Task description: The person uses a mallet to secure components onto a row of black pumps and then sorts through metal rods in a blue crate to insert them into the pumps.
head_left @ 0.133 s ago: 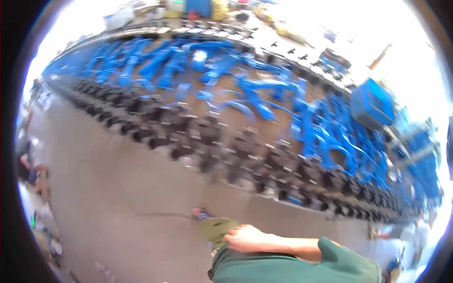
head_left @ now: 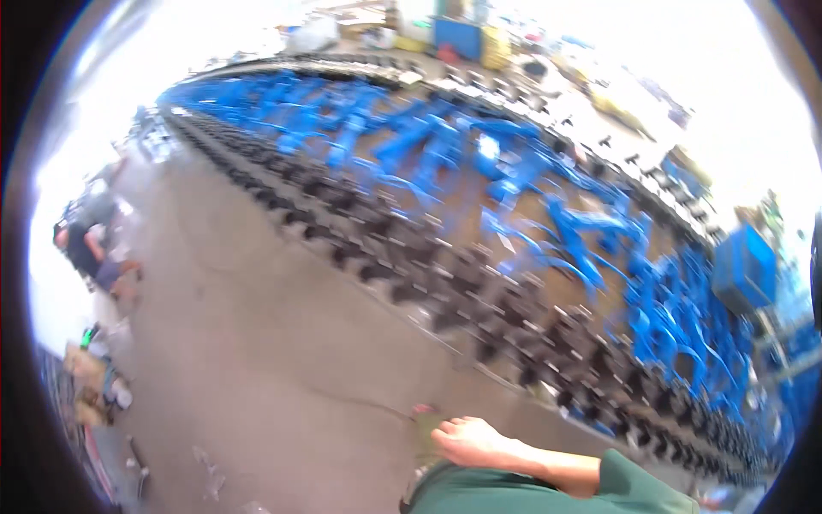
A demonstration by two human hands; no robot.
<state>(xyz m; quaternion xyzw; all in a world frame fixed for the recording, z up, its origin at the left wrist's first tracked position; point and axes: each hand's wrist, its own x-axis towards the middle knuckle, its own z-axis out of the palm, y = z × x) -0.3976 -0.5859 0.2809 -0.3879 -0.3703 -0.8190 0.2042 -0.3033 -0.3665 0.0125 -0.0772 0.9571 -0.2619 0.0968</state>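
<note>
My right hand (head_left: 473, 441) hangs low beside my olive trousers (head_left: 427, 441), its forearm coming out of a green short sleeve. It looks empty, the fingers loosely bent and a little apart, though motion blurs them. My left hand is out of view. Nearest to the right hand, ahead of it, runs a long row of dark, rounded machine parts (head_left: 479, 295) with small pale tips, along the edge of a long bench. Many blue strips (head_left: 505, 176) lie tangled over the bench's brown surface.
A blue crate (head_left: 743, 272) stands at the bench's right end. Another blue box (head_left: 457, 38) and a yellow sack (head_left: 496, 47) are at the back. Far left, a person in dark clothing (head_left: 84, 254) bends low by clutter. Grey floor (head_left: 257, 343) with a dark cable lies between.
The whole view has swung, so the bench and blue strips now sit further right and the person at the left shows more fully. My right hand stays low by the trousers.
</note>
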